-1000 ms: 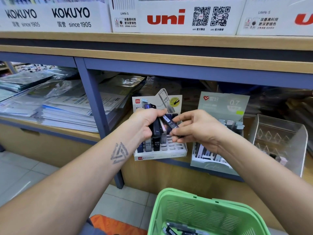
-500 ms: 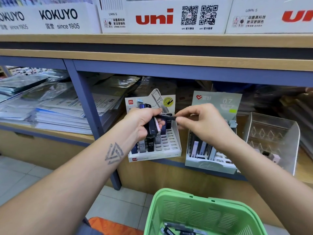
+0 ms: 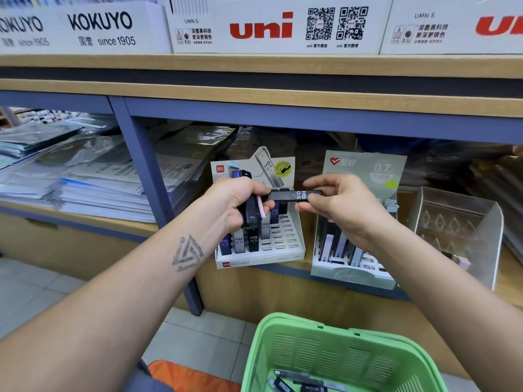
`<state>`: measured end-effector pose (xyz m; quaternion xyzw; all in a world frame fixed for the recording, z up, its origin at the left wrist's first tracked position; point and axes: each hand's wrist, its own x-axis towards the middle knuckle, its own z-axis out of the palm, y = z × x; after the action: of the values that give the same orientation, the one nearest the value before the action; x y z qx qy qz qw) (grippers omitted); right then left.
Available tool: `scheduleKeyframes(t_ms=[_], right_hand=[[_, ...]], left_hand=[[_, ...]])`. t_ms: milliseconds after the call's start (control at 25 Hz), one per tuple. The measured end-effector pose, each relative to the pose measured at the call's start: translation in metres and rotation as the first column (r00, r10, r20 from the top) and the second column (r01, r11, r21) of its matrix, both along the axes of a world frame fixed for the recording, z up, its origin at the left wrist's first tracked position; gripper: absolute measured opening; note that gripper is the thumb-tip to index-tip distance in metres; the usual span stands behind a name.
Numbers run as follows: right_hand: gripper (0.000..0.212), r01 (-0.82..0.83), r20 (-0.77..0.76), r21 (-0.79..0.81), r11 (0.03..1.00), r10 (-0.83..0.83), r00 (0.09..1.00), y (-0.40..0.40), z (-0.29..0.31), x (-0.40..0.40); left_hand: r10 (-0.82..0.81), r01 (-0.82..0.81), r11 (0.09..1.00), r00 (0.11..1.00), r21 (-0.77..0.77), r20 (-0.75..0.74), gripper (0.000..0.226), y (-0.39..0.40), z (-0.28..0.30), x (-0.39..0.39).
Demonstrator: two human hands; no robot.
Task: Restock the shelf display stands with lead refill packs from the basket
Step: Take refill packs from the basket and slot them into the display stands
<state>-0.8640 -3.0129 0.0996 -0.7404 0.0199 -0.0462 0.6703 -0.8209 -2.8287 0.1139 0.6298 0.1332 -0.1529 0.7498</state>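
My right hand (image 3: 343,210) pinches one slim black pack (image 3: 295,194) — flat, rectangular. My left hand (image 3: 236,202) grips a glossy bundle (image 3: 252,212) above the slotted cardboard stand (image 3: 264,244).

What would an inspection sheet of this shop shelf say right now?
Surface: wooden shelf carrying the stands.
Job's things: white stand part filled with HB 0.5 packs; green stand marked 0.7; basket with a few packs left.
Clutter: clear bin; paper stacks.
Grips: left hand grips a bunch of packs; right hand pinches one black pack level above the white stand.
Cables: nothing seen.
Surroundings: uni box and Kokuyo box on the upper shelf; tiled floor.
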Motion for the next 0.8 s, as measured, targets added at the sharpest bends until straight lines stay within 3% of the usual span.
scheduleKeyframes(t_ms=[160,240,280,360,440,560,800], right_hand=[[0.019,0.088,0.106,0.035,0.995,-0.091,0.990,-0.001,0.014,0.014],[0.019,0.097,0.159,-0.152,0.984,-0.072,0.985,-0.004,0.025,0.022],[0.022,0.108,0.177,-0.324,0.940,-0.052,0.983,-0.005,0.028,0.029],[0.022,0.141,0.217,-0.652,0.745,0.004,0.976,-0.002,0.026,0.046],[0.016,0.176,0.247,-0.826,0.536,0.063,0.967,0.007,0.018,0.060],[0.014,0.176,0.230,-0.905,0.387,0.098,0.968,0.020,0.004,0.077],[0.013,0.163,0.201,-0.935,0.315,0.093,0.975,0.033,-0.015,0.092]], left_hand=[[-0.009,0.008,1.000,1.000,-0.018,-0.018,0.007,0.008,0.001,0.000],[0.001,-0.002,0.999,1.000,-0.040,-0.012,0.003,0.013,0.003,0.001],[0.007,-0.007,0.999,1.000,-0.048,-0.007,0.003,0.015,0.003,0.001],[0.013,-0.013,0.999,1.000,-0.052,0.003,0.005,0.017,0.004,0.002],[0.010,-0.010,0.998,1.000,-0.058,0.007,0.004,0.017,0.005,0.001],[0.001,-0.001,0.998,1.000,-0.063,0.005,0.003,0.015,0.007,0.000],[-0.004,0.004,0.997,1.000,-0.077,-0.003,0.004,0.015,0.007,0.001]])
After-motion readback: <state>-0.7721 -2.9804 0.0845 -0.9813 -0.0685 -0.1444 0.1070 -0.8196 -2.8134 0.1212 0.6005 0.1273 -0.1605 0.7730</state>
